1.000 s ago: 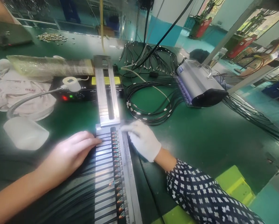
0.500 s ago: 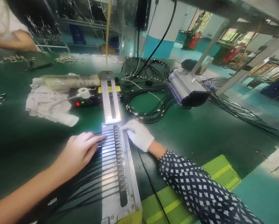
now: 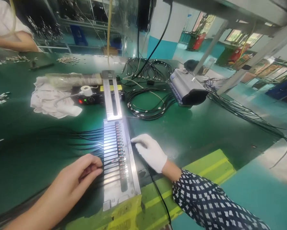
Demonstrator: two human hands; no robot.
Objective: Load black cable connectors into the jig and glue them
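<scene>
A metal fixture (image 3: 110, 188) holds a row of black cables (image 3: 110, 150) lying side by side across its slotted plate. Their stripped ends, with small coloured wires (image 3: 120, 150), reach over the dark slot. My bare left hand (image 3: 78, 179) is at the plate's left edge, thumb and forefinger pinched on one black cable. My right hand (image 3: 150, 151), in a white glove, rests by the fixture's right rail (image 3: 131, 159). Its forefinger stretches toward the rail and nothing shows in its grasp. Another black cable (image 3: 158, 188) passes below that hand.
Beyond the fixture lie a slotted metal bar (image 3: 113, 99), a black control box (image 3: 93, 98) and a white cloth (image 3: 46, 99). Coiled cables (image 3: 145, 111) and a silver housing (image 3: 189, 86) stand at the back right. A person's arm (image 3: 21, 41) shows at far left.
My left hand has come down along the fixture from extended fingers on the upper cables to a pinch lower down. My right hand has slid toward me along the rail. The view has shifted slightly.
</scene>
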